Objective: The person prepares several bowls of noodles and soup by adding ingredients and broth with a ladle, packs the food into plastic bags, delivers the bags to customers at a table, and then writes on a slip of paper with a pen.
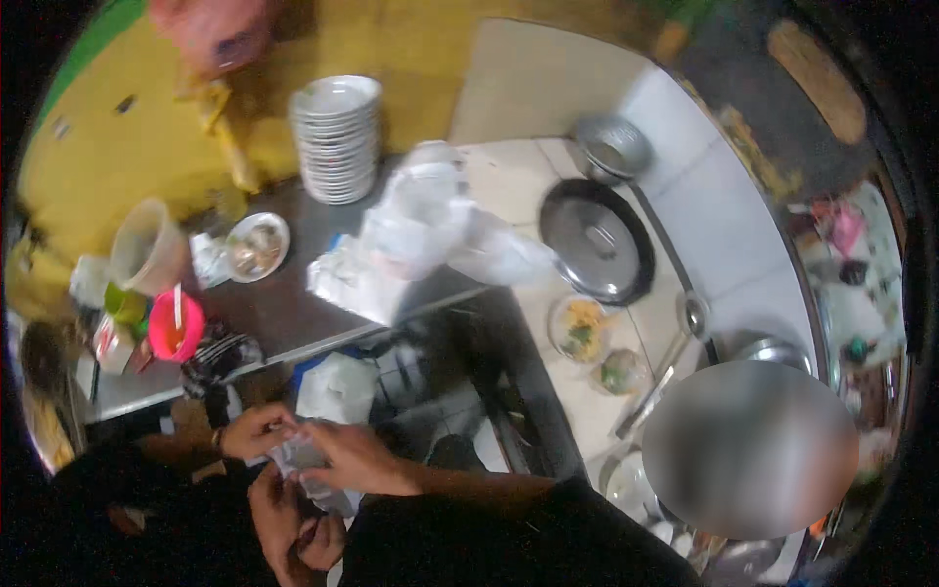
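Several hands meet around a crumpled pale plastic bag (297, 455) at the lower left. My right hand (352, 451) reaches in from the right in a black sleeve, its fingers and thumb shut on the bag. From the left, a hand (253, 433) with a band at the wrist pinches the bag's upper edge. Below it, another hand (273, 506) grips the lower side, with curled fingers (323, 543) beside it. Which of these is my left hand the view does not settle, as both close on the bag. The bag's contents are hidden.
A dark counter (293, 312) holds stacked white bowls (337, 139), white plastic bags (418, 220), a small bowl (258, 246), a beige tub (150, 246) and a pink cup (176, 323). On the tiled side stand a dark round lid (598, 238), food (579, 326) and a ladle (693, 315).
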A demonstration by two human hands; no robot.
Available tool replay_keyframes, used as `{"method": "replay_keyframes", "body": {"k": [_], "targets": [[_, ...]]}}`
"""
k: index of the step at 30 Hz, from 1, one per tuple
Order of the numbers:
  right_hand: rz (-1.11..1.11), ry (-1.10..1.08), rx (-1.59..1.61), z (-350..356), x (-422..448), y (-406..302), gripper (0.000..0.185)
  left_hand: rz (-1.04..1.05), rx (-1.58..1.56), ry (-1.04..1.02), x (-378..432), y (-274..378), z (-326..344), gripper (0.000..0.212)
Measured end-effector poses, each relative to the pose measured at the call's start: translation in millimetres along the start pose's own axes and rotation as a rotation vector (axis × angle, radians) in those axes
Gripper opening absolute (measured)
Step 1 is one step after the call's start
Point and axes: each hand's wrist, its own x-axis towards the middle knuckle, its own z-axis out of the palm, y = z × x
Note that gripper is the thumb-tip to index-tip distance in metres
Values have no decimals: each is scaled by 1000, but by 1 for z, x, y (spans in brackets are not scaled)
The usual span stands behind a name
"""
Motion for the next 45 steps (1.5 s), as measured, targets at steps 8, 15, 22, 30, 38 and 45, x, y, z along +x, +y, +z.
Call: {"method": "replay_keyframes", "body": {"k": [8, 15, 22, 30, 38, 45], "targets": [[-8, 47, 123, -44, -38, 44, 35, 2, 110, -83, -2, 27, 28, 39], [760, 627, -709, -236, -237, 120, 34, -5, -2, -159, -25, 103, 111, 28], [691, 623, -927, -297, -375, 223, 35, 103, -162, -768, -24, 201, 216, 12], [638, 799, -670, -331, -392, 179, 33, 232, -28, -1077, 5, 173, 329, 11], [561, 926, -613, -337, -369, 18, 25, 1022, 162, -847, 4, 217, 353, 38], [666, 848, -468, -331, -322, 23, 21, 1193, 282, -1140, 13, 198, 367, 34]]}}
